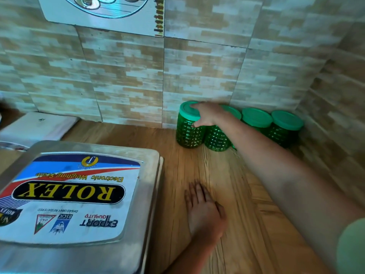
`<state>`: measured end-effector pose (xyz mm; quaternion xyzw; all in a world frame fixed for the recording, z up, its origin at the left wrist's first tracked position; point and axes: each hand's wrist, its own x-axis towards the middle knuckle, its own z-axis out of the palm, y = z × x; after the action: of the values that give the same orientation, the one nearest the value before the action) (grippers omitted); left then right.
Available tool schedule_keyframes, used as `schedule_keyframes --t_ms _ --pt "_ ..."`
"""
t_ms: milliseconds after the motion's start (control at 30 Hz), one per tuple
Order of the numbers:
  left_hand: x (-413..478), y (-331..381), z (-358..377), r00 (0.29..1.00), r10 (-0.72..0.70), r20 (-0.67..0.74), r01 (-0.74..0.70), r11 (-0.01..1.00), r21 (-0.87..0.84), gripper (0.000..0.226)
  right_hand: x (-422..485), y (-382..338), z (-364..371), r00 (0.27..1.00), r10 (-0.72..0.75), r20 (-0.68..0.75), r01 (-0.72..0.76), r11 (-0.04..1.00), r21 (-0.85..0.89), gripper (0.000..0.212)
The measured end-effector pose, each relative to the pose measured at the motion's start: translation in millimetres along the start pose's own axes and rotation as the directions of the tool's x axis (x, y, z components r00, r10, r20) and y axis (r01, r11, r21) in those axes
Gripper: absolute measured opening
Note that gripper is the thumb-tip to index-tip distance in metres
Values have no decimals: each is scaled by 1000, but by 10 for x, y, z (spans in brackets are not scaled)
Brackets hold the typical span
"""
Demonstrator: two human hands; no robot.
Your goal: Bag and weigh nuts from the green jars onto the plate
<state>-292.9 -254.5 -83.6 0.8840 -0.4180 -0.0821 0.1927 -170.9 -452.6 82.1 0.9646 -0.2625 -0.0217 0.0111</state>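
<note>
Several green studded jars with green lids stand in a row along the tiled wall at the back right. My right hand [205, 114] reaches across and grips the lid of the leftmost jar [188, 133], fingers over the top and thumb on the side. A second jar [216, 140] sits right beside it, partly behind my forearm, and two more jars [256, 117] [284, 125] stand further right. My left hand [203, 210] rests flat on the wooden counter, fingers straight, holding nothing. The steel weighing plate [150, 194] of an electronic scale fills the lower left.
A wooden counter [246, 224] runs from the scale to the wall corner at right. A folded white stack [37, 127] lies at the back left against the tiled wall. A calendar [102, 18] hangs on the wall above.
</note>
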Motion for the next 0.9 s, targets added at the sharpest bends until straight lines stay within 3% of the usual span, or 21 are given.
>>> schedule_keyframes --t_ms 333,467,600,700,767,900 --pt "8 -8 15 999 -5 -36 5 1000 -6 66 -795 105 90 987 -18 -157 42 987 153 75" --pt "-18 -19 -39 999 15 -33 -16 999 -36 80 -1253 185 137 985 0 -174 36 978 205 73" --pt "-40 -43 -138 1000 4 3 -4 997 -83 68 -1750 199 190 976 39 -216 18 967 255 71" --pt "-98 -36 -254 998 -51 49 63 955 -290 49 -2120 190 271 966 46 -254 31 956 291 67" --pt "-235 5 -434 992 -75 98 115 853 -509 34 -2346 153 345 952 58 -301 54 935 351 63" --pt "-534 79 -855 1000 -5 -15 -6 794 -608 42 -2713 -59 402 913 127 -387 78 878 472 58"
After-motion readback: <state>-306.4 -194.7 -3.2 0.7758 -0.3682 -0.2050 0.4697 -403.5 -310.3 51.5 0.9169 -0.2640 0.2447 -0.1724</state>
